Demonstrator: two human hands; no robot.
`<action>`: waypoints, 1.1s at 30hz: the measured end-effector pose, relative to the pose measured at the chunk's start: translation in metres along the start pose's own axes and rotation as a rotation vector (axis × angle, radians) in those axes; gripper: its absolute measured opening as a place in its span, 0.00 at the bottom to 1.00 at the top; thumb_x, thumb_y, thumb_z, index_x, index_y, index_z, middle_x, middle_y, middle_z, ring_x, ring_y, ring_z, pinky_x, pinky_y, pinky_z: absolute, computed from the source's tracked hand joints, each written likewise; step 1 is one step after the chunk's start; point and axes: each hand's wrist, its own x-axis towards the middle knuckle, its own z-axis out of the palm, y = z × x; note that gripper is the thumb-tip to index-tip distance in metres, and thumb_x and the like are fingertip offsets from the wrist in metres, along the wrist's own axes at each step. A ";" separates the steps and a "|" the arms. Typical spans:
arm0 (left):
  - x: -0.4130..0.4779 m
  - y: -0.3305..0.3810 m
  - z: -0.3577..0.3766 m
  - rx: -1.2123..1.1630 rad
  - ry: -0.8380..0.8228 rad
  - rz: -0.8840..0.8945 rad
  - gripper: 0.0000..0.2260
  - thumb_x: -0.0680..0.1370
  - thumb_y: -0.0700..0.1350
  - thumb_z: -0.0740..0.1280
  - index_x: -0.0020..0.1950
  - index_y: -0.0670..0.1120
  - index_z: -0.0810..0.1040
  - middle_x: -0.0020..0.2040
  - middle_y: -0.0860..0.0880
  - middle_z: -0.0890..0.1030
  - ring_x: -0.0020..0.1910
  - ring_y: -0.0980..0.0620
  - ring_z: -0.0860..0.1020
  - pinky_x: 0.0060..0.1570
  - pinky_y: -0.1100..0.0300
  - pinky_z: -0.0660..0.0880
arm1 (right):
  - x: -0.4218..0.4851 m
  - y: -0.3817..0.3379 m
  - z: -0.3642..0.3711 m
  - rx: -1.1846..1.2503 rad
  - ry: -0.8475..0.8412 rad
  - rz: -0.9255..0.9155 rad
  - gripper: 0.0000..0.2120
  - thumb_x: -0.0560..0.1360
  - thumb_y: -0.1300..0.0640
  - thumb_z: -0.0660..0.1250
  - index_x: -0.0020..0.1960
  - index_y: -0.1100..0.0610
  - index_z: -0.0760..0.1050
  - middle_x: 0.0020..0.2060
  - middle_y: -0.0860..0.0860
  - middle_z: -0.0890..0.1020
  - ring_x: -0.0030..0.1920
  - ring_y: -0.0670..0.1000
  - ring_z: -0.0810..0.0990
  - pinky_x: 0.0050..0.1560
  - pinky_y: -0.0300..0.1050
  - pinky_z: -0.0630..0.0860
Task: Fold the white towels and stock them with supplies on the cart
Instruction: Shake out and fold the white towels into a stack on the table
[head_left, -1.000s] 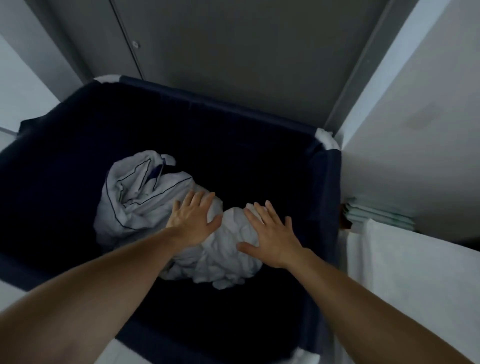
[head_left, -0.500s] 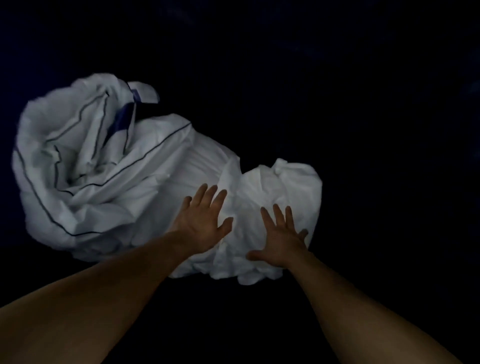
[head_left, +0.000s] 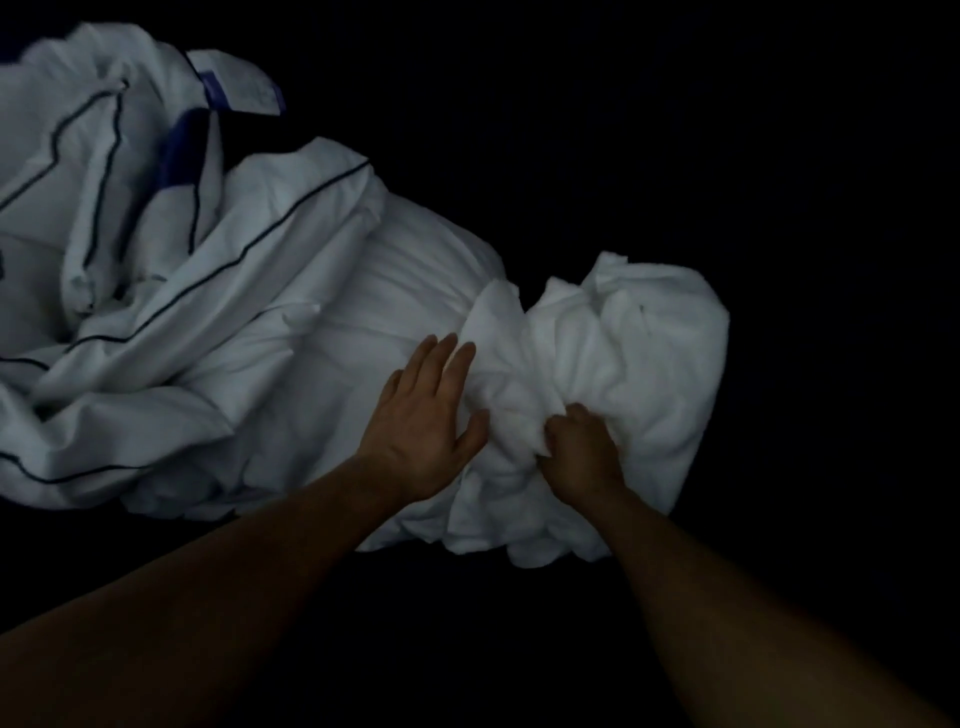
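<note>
**A:** How far along is the job?

**B:** Barely started, I'd say. The white towel (head_left: 639, 353) is a crumpled wad with no fold in it. No cart or supplies are in view.

**A:** Where does the towel lie?

**B:** Right of centre, on a dark surround (head_left: 727, 130) too dim to make out. It touches a heap of piped bed linen (head_left: 182, 270) that spreads away toward 9 and 10 o'clock. A blue label (head_left: 239, 88) sits on that heap, up at 11 o'clock.

**A:** And the hands?

**B:** Both arms reach in from 6 o'clock. The right hand (head_left: 582, 452) has its fingers curled into the towel's near side and grips a bunch of cloth. The left hand (head_left: 421, 431) lies flat with straight fingers at the towel's 9 o'clock edge, where it meets the linen. The left hand holds nothing.

**A:** So what's left?

**B:** Nearly everything, by my reckoning. The towel has to be lifted free of the linen, shaken out and folded. Any others need the same, and then the stacking on the cart. How many towels are in the heap I can't tell.
</note>
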 end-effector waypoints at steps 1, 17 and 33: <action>-0.003 0.003 -0.006 0.011 -0.040 -0.007 0.39 0.75 0.66 0.47 0.80 0.45 0.55 0.80 0.43 0.58 0.80 0.45 0.53 0.74 0.42 0.60 | -0.006 -0.002 -0.011 0.107 0.020 0.003 0.06 0.73 0.59 0.71 0.45 0.59 0.74 0.55 0.61 0.73 0.55 0.59 0.75 0.48 0.48 0.71; -0.051 0.204 -0.280 -1.119 -0.172 -0.240 0.40 0.60 0.66 0.78 0.70 0.66 0.69 0.64 0.57 0.77 0.59 0.55 0.80 0.54 0.53 0.80 | -0.221 -0.113 -0.327 0.599 0.486 -0.173 0.20 0.62 0.68 0.69 0.36 0.46 0.64 0.36 0.43 0.72 0.37 0.35 0.72 0.39 0.27 0.68; -0.230 0.588 -0.490 -1.202 -0.032 0.218 0.13 0.78 0.50 0.65 0.37 0.46 0.83 0.36 0.47 0.82 0.34 0.51 0.82 0.33 0.61 0.77 | -0.552 -0.084 -0.609 0.631 1.124 -0.649 0.13 0.60 0.59 0.65 0.37 0.47 0.62 0.34 0.43 0.71 0.33 0.37 0.70 0.34 0.29 0.67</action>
